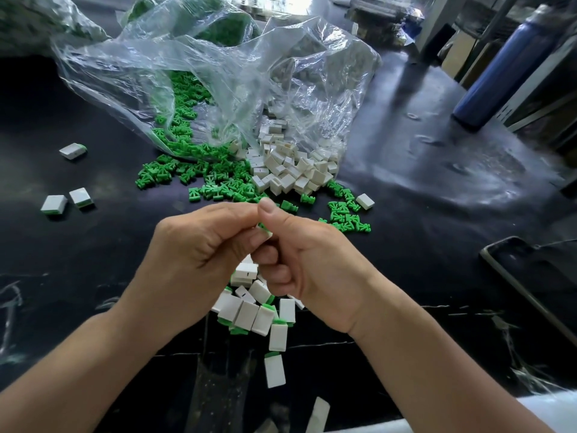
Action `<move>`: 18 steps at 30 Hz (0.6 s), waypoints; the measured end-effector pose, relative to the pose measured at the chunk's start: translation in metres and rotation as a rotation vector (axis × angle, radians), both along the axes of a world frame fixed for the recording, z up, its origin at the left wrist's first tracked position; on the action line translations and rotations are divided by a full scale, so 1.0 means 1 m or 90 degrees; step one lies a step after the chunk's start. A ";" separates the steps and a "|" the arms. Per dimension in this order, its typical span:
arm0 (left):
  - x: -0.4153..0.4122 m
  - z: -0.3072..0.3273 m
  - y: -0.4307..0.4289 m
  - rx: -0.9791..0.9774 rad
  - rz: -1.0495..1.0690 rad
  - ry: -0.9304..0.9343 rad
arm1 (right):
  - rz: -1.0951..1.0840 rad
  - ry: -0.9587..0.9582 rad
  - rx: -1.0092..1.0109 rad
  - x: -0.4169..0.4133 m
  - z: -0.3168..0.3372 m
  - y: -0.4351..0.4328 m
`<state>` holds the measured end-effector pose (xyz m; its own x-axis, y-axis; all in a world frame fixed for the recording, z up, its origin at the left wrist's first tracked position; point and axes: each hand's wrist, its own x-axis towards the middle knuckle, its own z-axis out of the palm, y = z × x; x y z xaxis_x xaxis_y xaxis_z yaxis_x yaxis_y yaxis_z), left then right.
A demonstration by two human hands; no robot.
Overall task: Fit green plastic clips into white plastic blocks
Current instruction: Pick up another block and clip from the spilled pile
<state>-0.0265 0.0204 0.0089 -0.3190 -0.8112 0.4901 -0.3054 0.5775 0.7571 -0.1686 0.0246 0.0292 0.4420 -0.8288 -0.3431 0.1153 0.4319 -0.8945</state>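
Right now we are bringing both hands together above the black table (421, 245). Our left hand (199, 245) and right hand (309, 264) are both curling their fingers round one small held piece (264, 229). Only a sliver of green and white is showing between the fingertips, so we cannot tell how far the clip is seated in its block.

We are judging two risks from here. If we are pressing while the clip is sitting tilted, it may be jamming askew or bending instead of snapping home. And because we are pinching so little of the piece, it may be slipping out and dropping into the finished heap (259, 314) lying directly below our hands, where a half-fitted one would be hiding among good ones.

Counting, we are seeing:
- Two clear bags, the clip bag (140, 73) and the block bag (312, 73), both spilling onto the table.
- Loose green clips (215, 179), far too many to count.
- Loose white blocks (290, 175), several dozen.
- Roughly a dozen pieces in the finished heap.
- Three stray finished pieces (54, 204) lying well apart to the left.
- One lone block (364, 201) to the right.
- One blue bottle (499, 73) and one dark phone (537, 276).
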 end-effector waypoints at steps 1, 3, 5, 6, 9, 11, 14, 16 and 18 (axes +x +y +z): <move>-0.001 0.000 0.000 -0.019 0.009 -0.008 | -0.007 -0.009 0.009 0.001 0.000 0.000; -0.002 0.000 0.000 -0.044 0.023 -0.021 | -0.020 -0.010 0.013 0.003 -0.001 0.001; -0.004 -0.001 0.001 -0.073 0.041 -0.051 | -0.031 0.004 0.008 0.004 -0.002 0.002; -0.005 -0.001 0.001 -0.087 0.048 -0.069 | -0.037 0.012 0.007 0.005 -0.003 0.002; -0.005 -0.002 0.001 -0.128 0.065 -0.109 | -0.049 0.039 0.003 0.006 -0.004 0.003; -0.005 -0.003 0.001 -0.145 0.078 -0.123 | -0.053 0.059 -0.003 0.007 -0.004 0.004; -0.005 -0.003 0.002 -0.149 0.074 -0.124 | -0.050 0.079 -0.007 0.008 -0.004 0.005; -0.003 -0.003 0.002 -0.132 0.066 -0.119 | -0.041 0.087 -0.007 0.007 -0.004 0.005; -0.003 -0.002 0.002 -0.041 0.051 -0.052 | -0.025 0.068 0.003 0.005 -0.003 0.004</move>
